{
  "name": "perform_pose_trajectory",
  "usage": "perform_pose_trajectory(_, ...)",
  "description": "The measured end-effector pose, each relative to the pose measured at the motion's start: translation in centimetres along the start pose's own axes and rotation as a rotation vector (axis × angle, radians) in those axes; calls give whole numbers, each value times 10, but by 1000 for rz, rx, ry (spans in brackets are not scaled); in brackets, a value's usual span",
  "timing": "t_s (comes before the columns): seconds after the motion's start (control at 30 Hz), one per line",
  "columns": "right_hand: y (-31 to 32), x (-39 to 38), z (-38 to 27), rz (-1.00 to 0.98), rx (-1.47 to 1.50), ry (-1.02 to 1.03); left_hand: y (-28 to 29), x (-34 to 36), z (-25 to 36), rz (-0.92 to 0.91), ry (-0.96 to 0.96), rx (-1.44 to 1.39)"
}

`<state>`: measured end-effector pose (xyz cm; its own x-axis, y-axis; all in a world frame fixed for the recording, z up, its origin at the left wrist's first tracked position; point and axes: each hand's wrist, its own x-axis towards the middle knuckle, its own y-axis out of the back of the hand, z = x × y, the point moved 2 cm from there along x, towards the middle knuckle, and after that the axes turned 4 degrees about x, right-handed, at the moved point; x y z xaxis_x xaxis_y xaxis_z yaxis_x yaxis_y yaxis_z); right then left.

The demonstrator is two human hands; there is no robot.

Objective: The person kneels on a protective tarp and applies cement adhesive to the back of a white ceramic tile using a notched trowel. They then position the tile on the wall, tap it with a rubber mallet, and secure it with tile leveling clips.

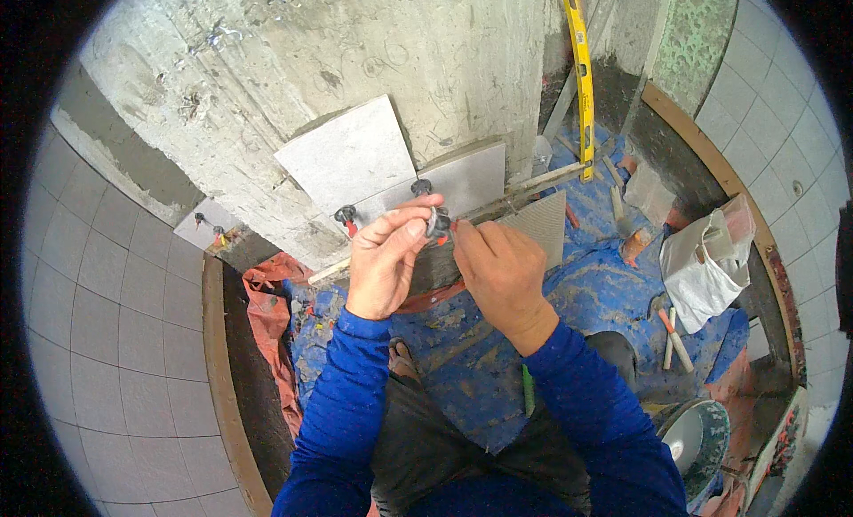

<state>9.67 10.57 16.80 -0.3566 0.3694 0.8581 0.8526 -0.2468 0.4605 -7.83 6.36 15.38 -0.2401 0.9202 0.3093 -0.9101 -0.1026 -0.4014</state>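
Note:
In front of the wall, my left hand (384,264) pinches a small tile leveling spacer (439,222) with a dark round cap and a red part. The closed fingers of my right hand (506,277) meet the spacer from the other side; their tips are partly hidden. Behind the hands, a white tile (346,157) leans tilted against the concrete wall, above a lower tile (475,179) set along the wall's foot. Two more black-capped spacers, one with a red stem (346,217) and one close to my fingers (421,187), sit along the tiles' joint.
A yellow spirit level (582,82) stands upright at the back right. A ridged tile (538,226) lies beside my right hand. Blue sheeting (444,348) covers the floor, with a white bag (706,268), a hammer-like tool (675,341) and a bucket (697,446) to the right.

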Motion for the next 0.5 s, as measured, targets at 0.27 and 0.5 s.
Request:
perform_pose_trajectory(0.27,-51,-15,9,-209,557,-551,20,4,-4,345,151,390)
perform_pose_trajectory(0.5,-115,-12,-8,-45,1157,-1216,18,60,44,460,-147,498)
